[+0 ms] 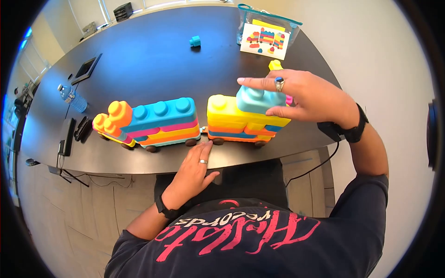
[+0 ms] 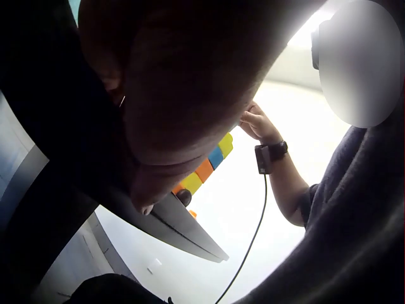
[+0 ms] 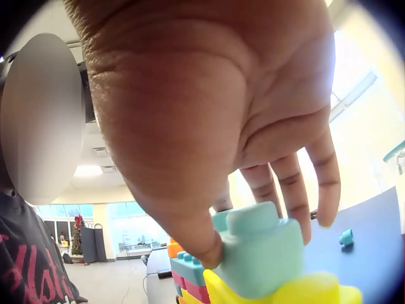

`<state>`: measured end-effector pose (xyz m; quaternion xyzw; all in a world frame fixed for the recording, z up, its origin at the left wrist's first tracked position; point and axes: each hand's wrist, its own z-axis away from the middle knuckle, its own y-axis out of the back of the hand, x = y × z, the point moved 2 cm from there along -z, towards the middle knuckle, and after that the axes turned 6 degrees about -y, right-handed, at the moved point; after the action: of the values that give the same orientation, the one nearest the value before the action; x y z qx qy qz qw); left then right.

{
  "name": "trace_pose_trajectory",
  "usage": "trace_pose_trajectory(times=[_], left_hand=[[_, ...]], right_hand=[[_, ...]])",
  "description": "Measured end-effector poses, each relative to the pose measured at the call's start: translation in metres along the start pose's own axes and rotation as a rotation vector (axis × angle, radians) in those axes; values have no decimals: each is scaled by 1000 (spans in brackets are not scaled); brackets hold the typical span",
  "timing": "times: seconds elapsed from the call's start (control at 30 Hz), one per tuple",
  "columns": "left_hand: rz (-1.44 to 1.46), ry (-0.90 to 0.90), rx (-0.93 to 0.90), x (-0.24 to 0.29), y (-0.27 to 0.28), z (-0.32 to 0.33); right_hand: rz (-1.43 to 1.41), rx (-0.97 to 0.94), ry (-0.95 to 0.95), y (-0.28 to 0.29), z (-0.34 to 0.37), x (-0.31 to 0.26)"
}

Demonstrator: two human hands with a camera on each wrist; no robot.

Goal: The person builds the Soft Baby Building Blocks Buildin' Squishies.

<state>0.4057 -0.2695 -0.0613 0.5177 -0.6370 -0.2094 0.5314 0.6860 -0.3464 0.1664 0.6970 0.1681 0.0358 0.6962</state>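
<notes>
My right hand (image 1: 310, 95) grips a pale teal building block (image 1: 250, 104) between thumb and fingers. In the right wrist view that teal block (image 3: 262, 263) sits over a yellow block (image 3: 310, 290). It tops the right wagon of a toy block train, beside a long yellow block (image 1: 223, 111). To the left, the other wagon carries a blue block (image 1: 162, 123) above pink and orange layers, with orange blocks (image 1: 119, 114) at its front end. My left hand (image 1: 191, 167) rests on the table edge, fingers extended, fingertips close below the coupling (image 1: 204, 130) between the wagons.
A small teal block (image 1: 195, 41) stands toward the table's far side. At the back right is a clear zip bag (image 1: 296, 28) with a picture card (image 1: 264, 41). A water bottle (image 1: 73, 98) and dark cases (image 1: 67, 136) lie left. A cable (image 1: 320, 166) hangs from my right wrist.
</notes>
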Motion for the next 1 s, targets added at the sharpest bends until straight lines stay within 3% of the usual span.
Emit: trace_pose_trajectory(times=[0.07, 0.17, 0.5, 0.6, 0.73, 0.8, 1.0], left_hand=[[0, -21, 14, 1, 0, -1], [-16, -16, 19, 4, -2, -1], [-121, -47, -7, 4, -6, 1], [-100, -63, -9, 5, -6, -2], [-86, -44, -27, 6, 2, 0], [-88, -47, -26, 7, 4, -1], [-98, -42, -9, 5, 0, 0]], right_hand=[[205, 46, -54, -5, -1, -6], [218, 26, -122, -2, -3, -16], [373, 230, -22, -31, 3, -22], [512, 175, -143, -44, 6, -34], [401, 177, -242, -45, -5, -37], [262, 220, -83, -49, -10, -31], [218, 263, -141, -61, -10, -32]])
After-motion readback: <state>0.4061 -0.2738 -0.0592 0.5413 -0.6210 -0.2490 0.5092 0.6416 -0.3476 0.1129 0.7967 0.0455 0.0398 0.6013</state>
